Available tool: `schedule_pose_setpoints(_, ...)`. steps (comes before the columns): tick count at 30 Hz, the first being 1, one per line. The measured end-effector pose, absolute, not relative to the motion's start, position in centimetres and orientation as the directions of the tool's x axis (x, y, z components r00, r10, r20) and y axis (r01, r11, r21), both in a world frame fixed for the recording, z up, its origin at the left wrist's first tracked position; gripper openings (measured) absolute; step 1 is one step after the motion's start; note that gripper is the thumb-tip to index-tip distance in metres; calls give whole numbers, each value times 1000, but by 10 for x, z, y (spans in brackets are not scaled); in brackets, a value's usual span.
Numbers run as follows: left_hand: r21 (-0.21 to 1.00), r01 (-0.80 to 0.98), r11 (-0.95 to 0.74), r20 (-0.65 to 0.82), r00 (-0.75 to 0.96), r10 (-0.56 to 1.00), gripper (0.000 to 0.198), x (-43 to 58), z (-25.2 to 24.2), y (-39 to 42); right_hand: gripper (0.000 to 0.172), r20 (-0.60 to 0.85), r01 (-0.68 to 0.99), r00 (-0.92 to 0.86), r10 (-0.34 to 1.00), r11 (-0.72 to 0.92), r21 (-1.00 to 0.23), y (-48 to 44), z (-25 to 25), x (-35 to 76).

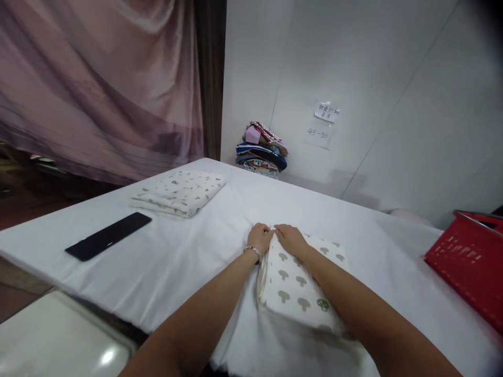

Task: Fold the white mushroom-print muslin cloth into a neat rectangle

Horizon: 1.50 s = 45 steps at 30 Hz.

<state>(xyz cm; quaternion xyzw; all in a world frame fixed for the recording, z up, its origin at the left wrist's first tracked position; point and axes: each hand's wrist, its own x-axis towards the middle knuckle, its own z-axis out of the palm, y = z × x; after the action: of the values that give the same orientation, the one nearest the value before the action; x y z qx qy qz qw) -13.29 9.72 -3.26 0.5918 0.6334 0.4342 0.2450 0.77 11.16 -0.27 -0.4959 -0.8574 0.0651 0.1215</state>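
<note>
A folded white cloth (293, 293) printed with grey-brown mushrooms and one green one lies on the white-covered table (188, 256) in front of me. My left hand (260, 238), a bracelet on its wrist, grips the far left corner of this cloth with its fingers curled. Right beside it, my right hand (291, 240) pinches the same far edge, thumb and fingers drawn together near the left hand. The layered folds show along the cloth's left side. My right forearm covers part of the cloth's right half.
Another folded white cloth (183, 192) with small dark prints lies at the far left. Nearer is a flat black rectangular object (109, 235). A red basket (467, 267) stands at the right edge. Behind the table, folded fabrics (261, 149) are stacked against the wall with paper signs (319, 133).
</note>
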Motion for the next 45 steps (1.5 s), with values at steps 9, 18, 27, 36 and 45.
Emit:
schedule_pose_setpoints(9,808,581,-96,206,-128,970,18,-136,-34,98,46,80,837,-518,852,524,-155,87,-7,4)
schedule_pose_setpoints(18,892,446,-71,154,-152,976,17,-159,-24,86,50,66,829,-489,870,487,-275,66,6,9)
schedule_pose_setpoints(27,887,462,-18,26,-9,1000,26,-161,-6,24,49,6,808,-535,845,515,-286,10,4,21)
schedule_pose_setpoints(36,765,642,47,-14,-56,998,30,-146,-12,-6,46,37,803,-550,835,540,-250,9,0,18)
schedule_pose_setpoints(45,806,590,54,-3,-87,996,18,-146,-14,-7,43,81,777,-541,837,535,-331,26,11,31)
